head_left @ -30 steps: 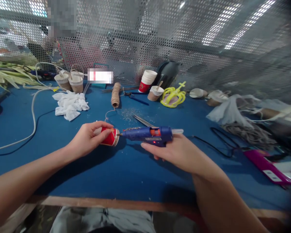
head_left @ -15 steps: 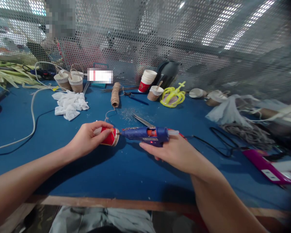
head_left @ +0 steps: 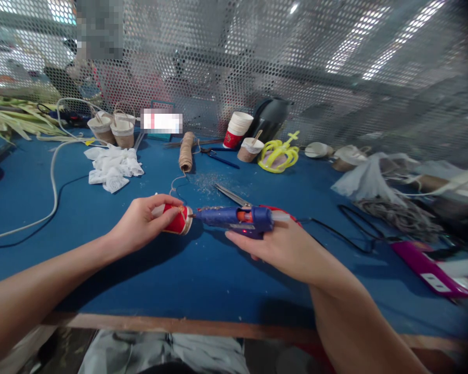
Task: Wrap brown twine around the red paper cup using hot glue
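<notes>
My left hand (head_left: pixel 148 218) is closed around a red paper cup (head_left: pixel 177 221) lying on its side, its pale rim turned to the right. My right hand (head_left: pixel 275 241) grips a blue glue gun (head_left: pixel 234 217), a red light lit on its body and a clear glue stick (head_left: pixel 283 216) at its back. The gun's nozzle is at the cup near the rim; whether it touches I cannot tell. Twine (head_left: pixel 173 183) runs from a twine roll (head_left: pixel 186 153) down toward the cup. Scissors (head_left: pixel 232 195) lie behind the gun, partly hidden.
Twine-wrapped cups (head_left: pixel 124 132) and white lace (head_left: pixel 115 169) sit at the back left. Pliers (head_left: pixel 222 158), stacked paper cups (head_left: pixel 237 130) and a yellow crown-shaped piece (head_left: pixel 278 156) stand behind. To the right are a black cable (head_left: pixel 343 236) and a purple power strip (head_left: pixel 425 267).
Almost nothing differs. The glue gun and my right hand have shifted very slightly, with the nozzle still at the cup's rim; my left hand keeps its hold.
</notes>
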A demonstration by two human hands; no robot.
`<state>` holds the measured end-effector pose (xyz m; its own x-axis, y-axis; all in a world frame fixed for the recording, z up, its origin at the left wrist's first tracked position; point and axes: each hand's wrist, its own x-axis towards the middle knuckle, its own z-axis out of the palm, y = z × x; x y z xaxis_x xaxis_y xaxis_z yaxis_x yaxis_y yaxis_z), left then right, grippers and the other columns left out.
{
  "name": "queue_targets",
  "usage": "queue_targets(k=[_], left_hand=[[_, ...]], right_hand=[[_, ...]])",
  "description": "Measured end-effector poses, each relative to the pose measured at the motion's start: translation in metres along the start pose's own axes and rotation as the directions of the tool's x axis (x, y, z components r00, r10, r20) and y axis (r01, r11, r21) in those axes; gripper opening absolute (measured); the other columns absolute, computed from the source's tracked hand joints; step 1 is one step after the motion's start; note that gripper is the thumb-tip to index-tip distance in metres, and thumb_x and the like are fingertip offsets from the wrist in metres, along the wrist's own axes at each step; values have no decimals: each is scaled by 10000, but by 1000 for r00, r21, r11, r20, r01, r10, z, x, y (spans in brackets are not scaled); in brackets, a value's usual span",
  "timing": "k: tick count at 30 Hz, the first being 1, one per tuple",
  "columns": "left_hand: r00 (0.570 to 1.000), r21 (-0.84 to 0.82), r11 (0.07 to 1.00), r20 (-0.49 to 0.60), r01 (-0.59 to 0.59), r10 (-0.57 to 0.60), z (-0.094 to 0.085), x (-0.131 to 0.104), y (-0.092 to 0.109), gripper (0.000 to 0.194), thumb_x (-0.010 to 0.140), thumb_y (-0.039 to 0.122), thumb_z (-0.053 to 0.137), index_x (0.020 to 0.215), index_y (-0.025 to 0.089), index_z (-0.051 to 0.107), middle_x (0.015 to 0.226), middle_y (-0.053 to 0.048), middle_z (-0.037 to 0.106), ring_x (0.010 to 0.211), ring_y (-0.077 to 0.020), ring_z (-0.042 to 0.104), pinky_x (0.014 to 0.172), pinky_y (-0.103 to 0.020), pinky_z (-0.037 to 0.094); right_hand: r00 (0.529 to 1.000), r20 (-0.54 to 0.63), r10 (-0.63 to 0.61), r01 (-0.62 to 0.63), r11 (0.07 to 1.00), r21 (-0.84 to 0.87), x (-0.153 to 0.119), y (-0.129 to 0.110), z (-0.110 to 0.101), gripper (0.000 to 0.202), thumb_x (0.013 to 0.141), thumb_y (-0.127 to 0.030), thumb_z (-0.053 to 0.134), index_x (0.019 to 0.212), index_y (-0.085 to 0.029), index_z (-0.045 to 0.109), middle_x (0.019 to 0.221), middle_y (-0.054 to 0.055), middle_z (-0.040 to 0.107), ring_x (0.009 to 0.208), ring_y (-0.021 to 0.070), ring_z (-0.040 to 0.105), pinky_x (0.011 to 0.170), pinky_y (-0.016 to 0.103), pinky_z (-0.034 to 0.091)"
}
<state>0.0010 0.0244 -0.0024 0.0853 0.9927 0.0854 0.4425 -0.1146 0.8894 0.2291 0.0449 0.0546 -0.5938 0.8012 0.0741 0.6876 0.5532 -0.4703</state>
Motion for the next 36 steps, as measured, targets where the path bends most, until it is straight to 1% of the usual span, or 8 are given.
queue_targets(k=[6, 11, 15, 19, 24, 28, 30, 36], left_hand=[[1000, 0, 1000, -2, 3, -3, 0, 1, -1, 359, 777, 414, 510, 956, 132, 642, 896, -87, 695, 777, -201, 629, 693, -296, 481], [999, -3, 999, -15, 40, -40, 0, 2, 0, 369, 770, 411, 512, 962, 123, 640, 884, -87, 695, 754, -199, 626, 667, -288, 479], [999, 4, 999, -14, 40, -40, 0, 1, 1, 370, 770, 410, 513, 961, 122, 642, 880, -84, 698, 736, -196, 628, 646, -280, 480], [999, 6, 1000, -18, 29, -29, 0, 2, 0, 377, 770, 421, 515, 961, 123, 645, 873, -83, 704, 736, -199, 634, 635, -273, 484], [999, 25, 999, -30, 23, -22, 0, 1, -1, 361, 778, 407, 511, 959, 125, 644, 897, -90, 701, 774, -203, 634, 668, -278, 485], [1000, 24, 1000, -24, -2, 2, 1, 0, 1, 357, 782, 405, 505, 957, 124, 641, 902, -88, 698, 778, -197, 632, 692, -278, 483], [1000, 21, 1000, -22, -1, 2, 1, 0, 1, 357, 784, 404, 502, 953, 121, 641, 903, -92, 697, 778, -196, 630, 695, -280, 482], [1000, 26, 1000, -19, 9, -9, 1, 1, 1, 361, 779, 410, 506, 960, 129, 642, 895, -90, 697, 757, -198, 631, 672, -289, 483]], right_hand=[[999, 34, 14, -13, 1000, -26, -1, 0, 0, 159, 753, -254, 516, 662, -182, 626, 504, -20, 533, 481, 106, 472, 482, 222, 381], [997, 41, 62, -62, 998, 14, -2, 1, 2, 188, 752, -303, 529, 618, -179, 576, 517, -18, 548, 489, 108, 480, 487, 228, 378], [997, 60, 58, -58, 998, -9, -2, 1, 2, 177, 752, -279, 519, 619, -179, 575, 485, -26, 519, 473, 109, 468, 486, 237, 375], [998, 37, 56, -56, 998, 10, -2, 0, 2, 190, 759, -293, 522, 607, -186, 564, 518, -17, 548, 489, 115, 492, 484, 238, 385], [998, 14, 53, -53, 998, 20, -1, -3, 2, 134, 745, -235, 524, 639, -187, 592, 533, -16, 566, 513, 116, 516, 507, 231, 405], [997, -24, 70, -68, 996, 64, -1, -2, 5, 198, 748, -264, 533, 568, -187, 506, 509, -24, 536, 482, 107, 489, 500, 233, 396], [996, -28, 85, -82, 993, 79, -2, -1, 6, 218, 750, -275, 534, 555, -187, 489, 511, -24, 531, 482, 107, 485, 497, 236, 392], [995, 8, 104, -104, 994, 42, -3, -3, 2, 162, 746, -253, 520, 629, -179, 602, 529, -7, 549, 507, 122, 489, 471, 241, 380]])
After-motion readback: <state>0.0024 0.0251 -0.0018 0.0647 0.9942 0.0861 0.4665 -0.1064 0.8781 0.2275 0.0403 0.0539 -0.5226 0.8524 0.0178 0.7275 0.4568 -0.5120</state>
